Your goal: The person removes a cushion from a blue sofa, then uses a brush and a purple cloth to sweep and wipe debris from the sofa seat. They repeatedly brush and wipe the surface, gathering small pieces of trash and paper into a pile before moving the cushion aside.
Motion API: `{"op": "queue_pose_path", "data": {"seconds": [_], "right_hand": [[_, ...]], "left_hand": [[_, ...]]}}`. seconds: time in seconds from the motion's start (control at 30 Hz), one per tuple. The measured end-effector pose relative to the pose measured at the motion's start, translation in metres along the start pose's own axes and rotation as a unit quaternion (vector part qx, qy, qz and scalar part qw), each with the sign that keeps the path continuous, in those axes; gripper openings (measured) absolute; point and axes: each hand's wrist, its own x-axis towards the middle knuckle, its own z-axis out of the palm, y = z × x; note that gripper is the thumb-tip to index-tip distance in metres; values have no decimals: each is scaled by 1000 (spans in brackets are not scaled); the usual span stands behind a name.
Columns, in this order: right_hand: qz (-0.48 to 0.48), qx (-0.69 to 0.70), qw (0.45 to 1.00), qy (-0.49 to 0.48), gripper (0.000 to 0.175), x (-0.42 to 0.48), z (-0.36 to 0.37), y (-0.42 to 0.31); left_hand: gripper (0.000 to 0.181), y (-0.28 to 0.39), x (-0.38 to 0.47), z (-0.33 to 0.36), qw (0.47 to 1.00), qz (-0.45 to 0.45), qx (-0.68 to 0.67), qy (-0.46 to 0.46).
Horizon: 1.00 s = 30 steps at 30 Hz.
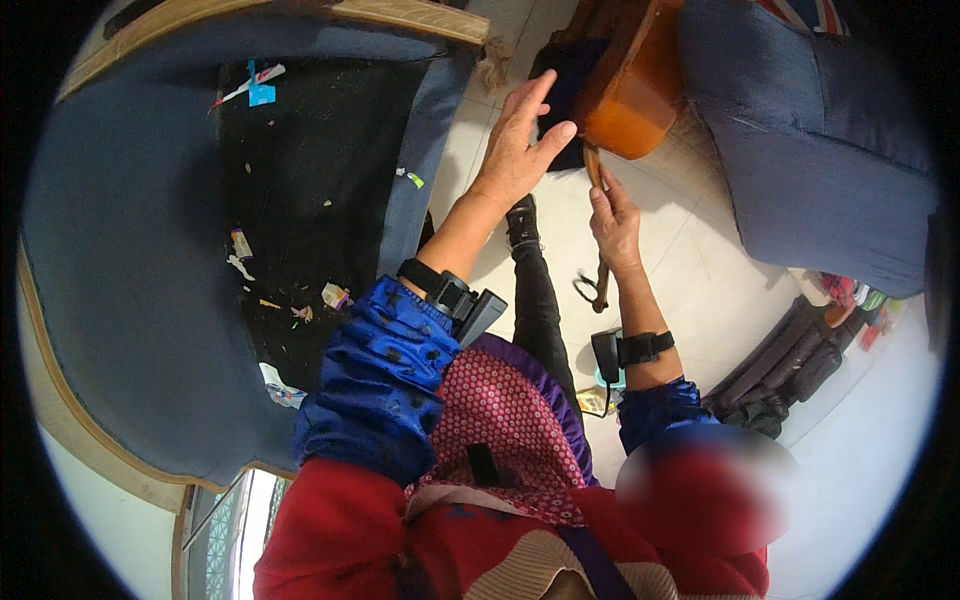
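Note:
My right hand (616, 225) is closed round a wooden handle (602, 281) that has a dark ring near its lower end. The handle's upper end meets the bottom edge of an orange-brown dustpan-like scoop (637, 112); whether the two are joined I cannot tell. My left hand (525, 139) is raised with its fingers apart and holds nothing. It lies left of the scoop, over or beside a dark, furry-looking thing (559, 90).
On the left a blue sofa (112, 262) with a wooden frame has wrappers, a blue piece (262, 92) and crumbs on its black base. Blue upholstery (810, 150) stands at the right. Dark bags (795, 367) lie on the pale tiled floor below it.

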Motion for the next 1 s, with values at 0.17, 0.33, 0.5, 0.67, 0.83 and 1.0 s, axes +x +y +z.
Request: {"op": "queue_pose_path", "data": {"seconds": [0.17, 0.33, 0.5, 0.67, 0.83, 1.0], "right_hand": [[-17, -55, 996, -67, 43, -1, -16, 37], [39, -74, 988, -132, 49, -17, -22, 61], [7, -46, 982, -185, 53, -31, -10, 51], [32, 19, 982, -185, 51, -37, 18, 52], [37, 83, 979, -184, 52, -46, 39, 71], [79, 96, 976, -181, 53, -55, 42, 85]], "left_hand": [[42, -40, 0, 28, 992, -103, 63, 43], [35, -79, -21, 30, 976, -156, 148, 11], [33, -92, -4, 2, 948, -68, 307, 50], [39, -103, 28, -62, 858, -49, 504, 88], [56, -127, 72, -95, 743, -9, 665, -73], [53, -141, 109, -100, 658, -55, 736, -149]]}}
